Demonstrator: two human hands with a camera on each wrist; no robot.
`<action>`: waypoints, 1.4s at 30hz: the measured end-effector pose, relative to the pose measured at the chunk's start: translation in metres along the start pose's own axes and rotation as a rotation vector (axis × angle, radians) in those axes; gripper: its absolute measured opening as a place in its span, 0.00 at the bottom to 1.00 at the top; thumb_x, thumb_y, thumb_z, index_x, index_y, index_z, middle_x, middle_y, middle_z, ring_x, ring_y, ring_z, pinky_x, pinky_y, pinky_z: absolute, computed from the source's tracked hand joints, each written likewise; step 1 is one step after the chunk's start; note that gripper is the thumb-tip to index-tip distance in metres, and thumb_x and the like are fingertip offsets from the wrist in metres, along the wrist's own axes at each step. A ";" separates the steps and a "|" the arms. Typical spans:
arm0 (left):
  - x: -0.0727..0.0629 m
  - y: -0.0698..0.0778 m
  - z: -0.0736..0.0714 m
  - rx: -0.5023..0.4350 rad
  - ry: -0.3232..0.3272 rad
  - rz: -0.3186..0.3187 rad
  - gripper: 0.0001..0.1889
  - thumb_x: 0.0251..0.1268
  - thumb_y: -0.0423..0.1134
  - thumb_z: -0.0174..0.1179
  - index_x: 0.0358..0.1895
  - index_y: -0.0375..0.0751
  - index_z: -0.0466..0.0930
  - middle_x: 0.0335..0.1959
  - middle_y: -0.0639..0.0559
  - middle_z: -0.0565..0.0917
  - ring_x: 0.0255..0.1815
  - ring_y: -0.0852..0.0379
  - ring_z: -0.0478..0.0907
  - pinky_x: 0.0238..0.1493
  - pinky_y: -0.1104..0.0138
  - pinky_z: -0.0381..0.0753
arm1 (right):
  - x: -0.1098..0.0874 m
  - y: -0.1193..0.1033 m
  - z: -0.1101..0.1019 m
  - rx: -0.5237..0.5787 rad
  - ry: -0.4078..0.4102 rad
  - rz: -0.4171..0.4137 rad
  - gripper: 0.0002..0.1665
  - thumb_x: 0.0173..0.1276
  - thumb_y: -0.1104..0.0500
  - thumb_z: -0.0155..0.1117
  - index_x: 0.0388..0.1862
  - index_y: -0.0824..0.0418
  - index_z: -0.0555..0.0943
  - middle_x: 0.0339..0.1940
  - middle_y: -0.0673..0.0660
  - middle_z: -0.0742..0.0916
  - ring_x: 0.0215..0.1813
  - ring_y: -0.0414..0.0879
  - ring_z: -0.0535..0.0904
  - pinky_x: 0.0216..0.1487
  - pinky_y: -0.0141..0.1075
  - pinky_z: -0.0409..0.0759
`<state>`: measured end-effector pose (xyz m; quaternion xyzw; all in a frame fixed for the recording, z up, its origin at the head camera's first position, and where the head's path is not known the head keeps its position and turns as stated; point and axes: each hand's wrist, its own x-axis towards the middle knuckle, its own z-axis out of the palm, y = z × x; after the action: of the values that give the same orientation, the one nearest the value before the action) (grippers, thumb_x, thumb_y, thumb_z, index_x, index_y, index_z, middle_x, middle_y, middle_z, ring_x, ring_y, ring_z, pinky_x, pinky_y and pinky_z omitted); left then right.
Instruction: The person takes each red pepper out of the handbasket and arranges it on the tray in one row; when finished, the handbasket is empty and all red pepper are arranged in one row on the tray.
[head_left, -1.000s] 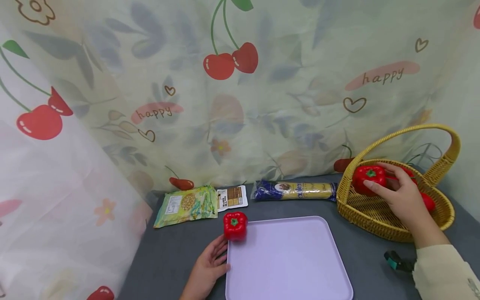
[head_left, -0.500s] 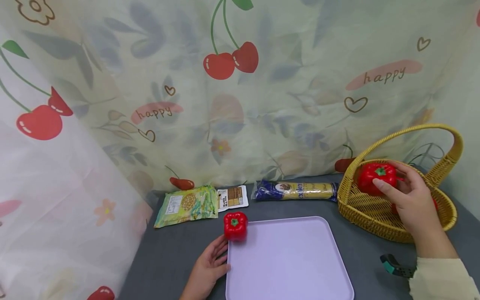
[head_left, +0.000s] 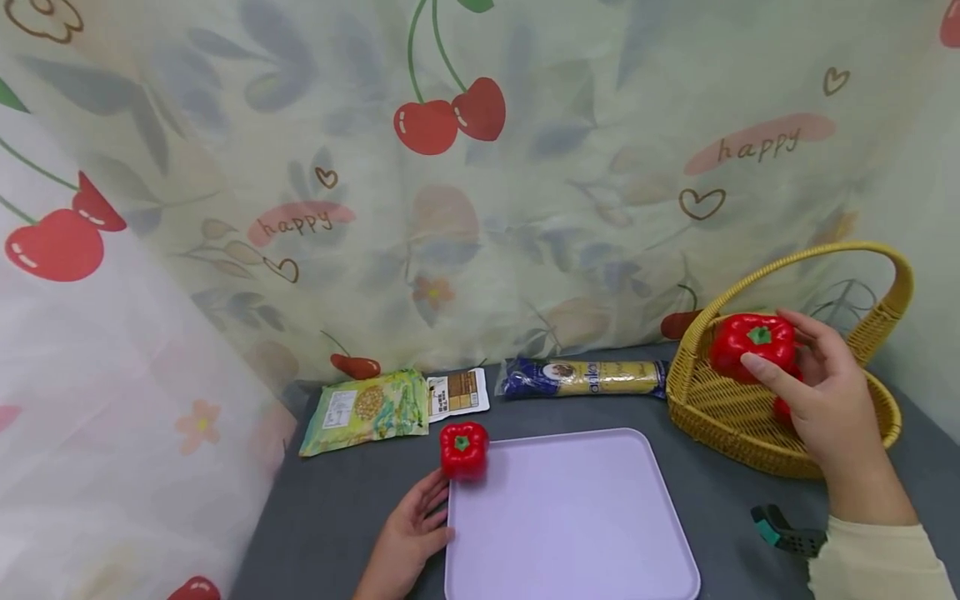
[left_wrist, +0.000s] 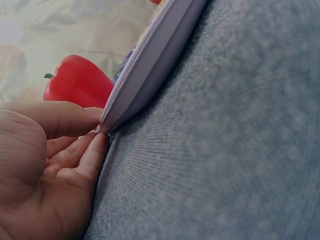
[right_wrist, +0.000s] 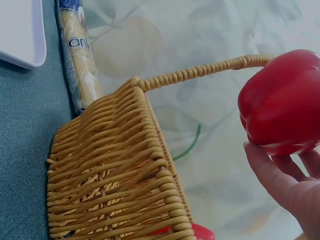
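My right hand [head_left: 840, 396] holds a red bell pepper [head_left: 750, 346] with a green stem above the wicker basket [head_left: 735, 446]. In the right wrist view, fingers support that pepper [right_wrist: 282, 107] from below, beside the basket handle [right_wrist: 210, 70]. At the left, my left hand [head_left: 405, 533] pinches the left rim of a lilac tray [head_left: 570, 517]. The left wrist view has thumb and fingertips meeting at the tray's edge [left_wrist: 145, 65]. Another red bell pepper [head_left: 463, 450] rests at the tray's far left corner, just beyond that hand. More red shows inside the basket, mostly hidden behind my right hand.
Along the back lie a green-yellow packet [head_left: 367, 411], a small white-brown pouch [head_left: 459, 393] and a bag of spaghetti [head_left: 585, 377]. A dark strap with a teal part [head_left: 787, 531] is near my right sleeve. A printed curtain [head_left: 525, 208] stands behind the table.
My right hand has raised the bell pepper a little and shifted it slightly right relative to the basket. The left hand stays at the tray. The head view has turned slightly.
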<state>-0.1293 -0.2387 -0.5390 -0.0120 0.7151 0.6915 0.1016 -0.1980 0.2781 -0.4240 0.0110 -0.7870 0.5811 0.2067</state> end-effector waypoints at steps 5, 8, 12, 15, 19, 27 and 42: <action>-0.001 0.002 0.000 0.003 0.001 -0.002 0.46 0.64 0.16 0.67 0.84 0.25 0.56 0.83 0.27 0.62 0.82 0.30 0.61 0.72 0.55 0.76 | -0.003 -0.005 0.004 0.021 -0.023 -0.021 0.43 0.81 0.61 0.68 0.89 0.49 0.61 0.78 0.60 0.69 0.70 0.43 0.69 0.52 0.19 0.79; -0.002 0.002 0.000 0.011 -0.003 -0.001 0.46 0.64 0.16 0.67 0.84 0.24 0.55 0.83 0.27 0.62 0.82 0.30 0.60 0.72 0.55 0.77 | -0.005 -0.007 0.008 0.035 -0.033 -0.038 0.43 0.81 0.62 0.68 0.88 0.50 0.62 0.77 0.58 0.69 0.69 0.43 0.71 0.53 0.20 0.79; -0.001 0.003 -0.001 0.024 0.004 -0.010 0.46 0.64 0.16 0.68 0.84 0.24 0.56 0.82 0.27 0.63 0.82 0.30 0.61 0.71 0.55 0.77 | -0.007 -0.011 0.012 0.053 -0.045 -0.061 0.43 0.80 0.65 0.68 0.88 0.51 0.62 0.77 0.57 0.69 0.68 0.43 0.71 0.53 0.21 0.80; -0.001 0.004 -0.001 0.022 0.007 -0.019 0.46 0.63 0.16 0.68 0.84 0.25 0.56 0.82 0.27 0.63 0.82 0.30 0.61 0.72 0.55 0.77 | -0.009 -0.015 0.014 0.059 -0.053 -0.074 0.43 0.80 0.65 0.68 0.88 0.51 0.62 0.77 0.57 0.68 0.68 0.43 0.71 0.52 0.21 0.81; 0.000 0.003 -0.001 0.016 0.003 -0.017 0.46 0.64 0.16 0.67 0.84 0.24 0.56 0.83 0.27 0.62 0.82 0.30 0.61 0.72 0.55 0.77 | -0.011 -0.021 0.017 0.070 -0.060 -0.087 0.44 0.79 0.67 0.69 0.87 0.52 0.63 0.77 0.56 0.69 0.69 0.44 0.72 0.51 0.23 0.82; -0.001 0.001 0.000 -0.003 -0.010 0.000 0.46 0.64 0.15 0.66 0.84 0.24 0.55 0.83 0.27 0.62 0.82 0.30 0.60 0.72 0.55 0.76 | -0.015 -0.026 0.026 0.229 -0.119 -0.125 0.45 0.75 0.74 0.69 0.86 0.55 0.65 0.75 0.56 0.71 0.70 0.44 0.72 0.51 0.25 0.84; 0.000 -0.001 -0.001 0.002 -0.011 0.001 0.46 0.62 0.15 0.67 0.84 0.25 0.56 0.82 0.27 0.63 0.82 0.31 0.60 0.72 0.56 0.76 | -0.025 -0.035 0.051 0.275 -0.250 -0.152 0.50 0.71 0.75 0.72 0.86 0.57 0.63 0.77 0.60 0.69 0.73 0.48 0.70 0.52 0.30 0.86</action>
<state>-0.1295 -0.2394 -0.5396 -0.0075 0.7152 0.6910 0.1053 -0.1820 0.2141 -0.4128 0.1705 -0.7166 0.6601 0.1472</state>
